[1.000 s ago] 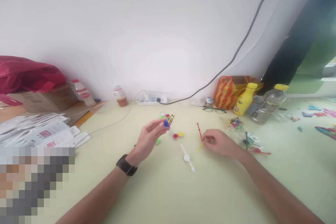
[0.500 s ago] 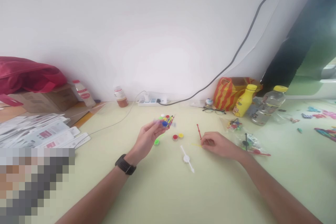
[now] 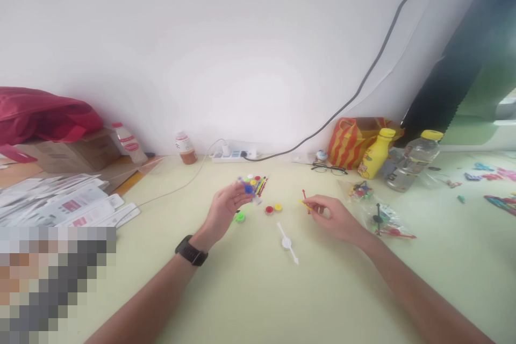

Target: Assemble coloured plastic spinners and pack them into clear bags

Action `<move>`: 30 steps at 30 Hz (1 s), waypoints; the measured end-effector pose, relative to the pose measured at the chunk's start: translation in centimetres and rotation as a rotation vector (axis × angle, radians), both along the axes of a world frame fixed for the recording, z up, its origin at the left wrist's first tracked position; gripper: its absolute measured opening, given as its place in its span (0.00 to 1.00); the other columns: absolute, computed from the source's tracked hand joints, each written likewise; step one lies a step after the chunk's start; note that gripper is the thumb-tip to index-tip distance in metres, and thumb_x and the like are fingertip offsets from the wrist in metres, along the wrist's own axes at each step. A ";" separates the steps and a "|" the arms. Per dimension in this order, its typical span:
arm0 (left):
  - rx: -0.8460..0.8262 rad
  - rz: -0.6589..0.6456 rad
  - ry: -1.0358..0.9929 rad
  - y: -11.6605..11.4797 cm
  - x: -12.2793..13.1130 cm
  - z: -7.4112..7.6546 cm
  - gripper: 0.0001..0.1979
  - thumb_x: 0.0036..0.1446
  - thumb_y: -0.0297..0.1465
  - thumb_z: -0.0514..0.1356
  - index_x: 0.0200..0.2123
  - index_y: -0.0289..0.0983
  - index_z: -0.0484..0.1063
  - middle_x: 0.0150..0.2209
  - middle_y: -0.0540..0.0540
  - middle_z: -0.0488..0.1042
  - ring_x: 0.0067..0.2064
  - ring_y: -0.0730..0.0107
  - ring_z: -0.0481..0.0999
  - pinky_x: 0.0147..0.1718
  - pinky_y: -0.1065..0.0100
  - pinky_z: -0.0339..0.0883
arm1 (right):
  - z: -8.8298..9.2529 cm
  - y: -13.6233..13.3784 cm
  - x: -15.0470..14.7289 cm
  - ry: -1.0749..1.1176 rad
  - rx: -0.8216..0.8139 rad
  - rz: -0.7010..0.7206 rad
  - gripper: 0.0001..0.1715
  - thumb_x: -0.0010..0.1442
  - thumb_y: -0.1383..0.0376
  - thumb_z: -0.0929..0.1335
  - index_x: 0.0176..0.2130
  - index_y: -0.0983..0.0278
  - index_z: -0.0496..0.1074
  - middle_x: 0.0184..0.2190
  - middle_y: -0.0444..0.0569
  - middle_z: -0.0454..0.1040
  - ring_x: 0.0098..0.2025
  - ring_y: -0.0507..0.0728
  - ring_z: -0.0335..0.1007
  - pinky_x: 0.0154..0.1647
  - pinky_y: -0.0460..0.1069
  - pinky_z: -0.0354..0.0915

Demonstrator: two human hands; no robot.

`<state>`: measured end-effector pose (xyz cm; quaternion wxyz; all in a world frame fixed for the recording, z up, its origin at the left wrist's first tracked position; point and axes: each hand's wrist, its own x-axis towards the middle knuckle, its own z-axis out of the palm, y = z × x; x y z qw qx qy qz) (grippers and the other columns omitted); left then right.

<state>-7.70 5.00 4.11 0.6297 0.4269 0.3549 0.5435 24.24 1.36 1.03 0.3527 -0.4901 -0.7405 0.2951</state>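
My left hand (image 3: 226, 207), with a black watch (image 3: 192, 251) on the wrist, is closed on a small blue round plastic piece (image 3: 249, 188) that is smeared by motion. Between thumb and fingers of my right hand (image 3: 330, 216) is a thin yellow plastic arrow (image 3: 305, 203). Just behind it a red arrow (image 3: 303, 193) lies on the table, partly covered. A white arrow with a round hub (image 3: 286, 243) lies between my forearms. A red disc (image 3: 269, 210), a yellow disc (image 3: 278, 207) and a green disc (image 3: 241, 217) sit near my left hand.
Several coloured arrows (image 3: 262, 187) lie beyond my left hand. Bagged pieces (image 3: 387, 220), eyeglasses (image 3: 329, 169), a yellow bottle (image 3: 377, 153) and a clear bottle (image 3: 415, 161) are at right. A power strip (image 3: 234, 157) runs along the wall. Stacked papers (image 3: 60, 201) lie at left.
My right hand has lifted the yellow arrow from the table, bringing it up and slightly away, over the red arrow. My left hand has turned and shifted slightly left with the blue piece.
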 end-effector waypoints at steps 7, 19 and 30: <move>0.065 0.039 0.187 -0.2 0.1 -0.2 0.19 0.54 0.39 0.73 0.47 0.36 0.82 0.46 0.40 0.83 0.43 0.61 0.81 0.44 0.65 0.72 | 0.4 -0.4 -0.4 -0.012 0.057 -0.010 0.04 0.63 0.66 0.64 0.37 0.60 0.69 0.35 0.46 0.74 0.37 0.57 0.69 0.35 0.51 0.64; 0.445 -0.059 0.866 0.6 -2.3 0.1 0.11 0.60 0.28 0.49 0.32 0.38 0.72 0.29 0.49 0.67 0.34 0.65 0.67 0.35 0.65 0.61 | 0.4 -0.3 -0.3 -0.057 0.120 -0.007 0.06 0.63 0.68 0.63 0.39 0.60 0.70 0.36 0.46 0.76 0.37 0.57 0.72 0.41 0.51 0.66; 0.574 -0.172 1.419 0.6 -3.2 -0.2 0.07 0.60 0.37 0.58 0.34 0.40 0.68 0.35 0.48 0.72 0.36 0.62 0.70 0.34 0.64 0.60 | -0.1 -0.3 -0.3 -0.081 0.098 -0.001 0.09 0.64 0.68 0.64 0.42 0.59 0.72 0.38 0.47 0.77 0.39 0.58 0.73 0.42 0.52 0.67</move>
